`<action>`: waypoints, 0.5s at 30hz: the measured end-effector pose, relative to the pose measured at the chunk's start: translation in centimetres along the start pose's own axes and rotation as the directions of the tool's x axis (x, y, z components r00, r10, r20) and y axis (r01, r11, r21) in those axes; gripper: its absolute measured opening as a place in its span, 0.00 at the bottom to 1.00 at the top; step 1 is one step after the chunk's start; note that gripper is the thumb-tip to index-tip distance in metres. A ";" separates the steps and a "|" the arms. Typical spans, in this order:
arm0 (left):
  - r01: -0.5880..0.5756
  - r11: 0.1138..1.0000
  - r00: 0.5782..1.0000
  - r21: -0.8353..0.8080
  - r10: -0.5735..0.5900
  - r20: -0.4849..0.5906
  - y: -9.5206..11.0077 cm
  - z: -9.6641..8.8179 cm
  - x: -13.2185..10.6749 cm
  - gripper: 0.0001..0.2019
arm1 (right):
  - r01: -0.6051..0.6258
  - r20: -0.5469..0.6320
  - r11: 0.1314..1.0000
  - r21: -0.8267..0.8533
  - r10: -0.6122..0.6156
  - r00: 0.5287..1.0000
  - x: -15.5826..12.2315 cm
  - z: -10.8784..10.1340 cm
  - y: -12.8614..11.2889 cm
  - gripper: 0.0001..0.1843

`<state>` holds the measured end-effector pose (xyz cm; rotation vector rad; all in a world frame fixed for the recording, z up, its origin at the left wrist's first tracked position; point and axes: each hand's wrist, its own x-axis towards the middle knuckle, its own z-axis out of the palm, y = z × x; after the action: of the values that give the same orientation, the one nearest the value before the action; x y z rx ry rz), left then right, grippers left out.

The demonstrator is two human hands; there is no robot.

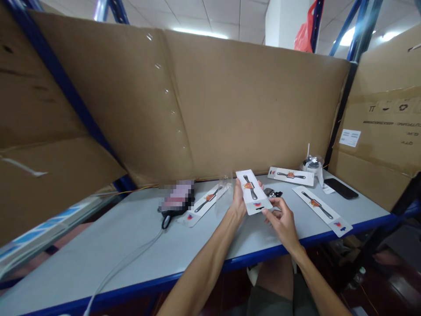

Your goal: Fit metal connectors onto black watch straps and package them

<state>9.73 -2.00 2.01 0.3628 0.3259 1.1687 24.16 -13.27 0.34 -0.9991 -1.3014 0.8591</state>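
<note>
My left hand (238, 199) is wrapped round the left edge of a white packaging card (250, 202), its fingertips showing at the far side. The card is tilted above the table and bears a picture of a dark-handled tool with an orange patch. My right hand (283, 221) pinches the card's lower right corner, thumb on top near the hang slot. Just behind the card lies a small dark item (273, 193), partly hidden. Similar cards lie flat: one to the left (201, 206), one at the back right (291, 175) and one at the right front (315, 210).
A partly blurred-out device (177, 199) with a cable (131, 254) lies on the left of the grey table (98, 250). Clear plastic (225, 183) is beside it. A black phone (340, 188) and a plastic-wrapped item (313, 165) are at right. Cardboard walls (246, 105) enclose the table.
</note>
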 end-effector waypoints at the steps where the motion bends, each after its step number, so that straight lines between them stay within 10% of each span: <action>1: 0.008 1.000 1.000 0.001 -0.008 -0.013 0.0 0.2 -0.1 0.30 | 0.005 -0.010 1.000 0.005 -0.005 1.000 -0.1 0.1 -0.1 0.23; 7: 0.025 0.999 0.999 0.036 -0.023 -0.046 0.0 1.0 -0.7 0.30 | 0.240 -0.077 0.944 -0.227 -0.263 0.962 -0.2 0.2 0.3 0.19; 11: 0.038 0.999 0.999 0.036 -0.038 0.000 0.2 0.8 -1.0 0.29 | 0.573 0.094 0.652 -0.496 -0.616 0.782 0.6 -0.6 0.4 0.10; 15: 0.105 0.994 0.994 0.033 -0.106 0.012 0.4 0.6 -1.1 0.31 | 0.719 0.315 0.425 -0.550 -0.692 0.650 1.1 -1.3 -0.7 0.06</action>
<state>9.28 -2.94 2.77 0.3776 0.3484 1.0578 25.51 -12.57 1.39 -0.7803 -1.9080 -0.2852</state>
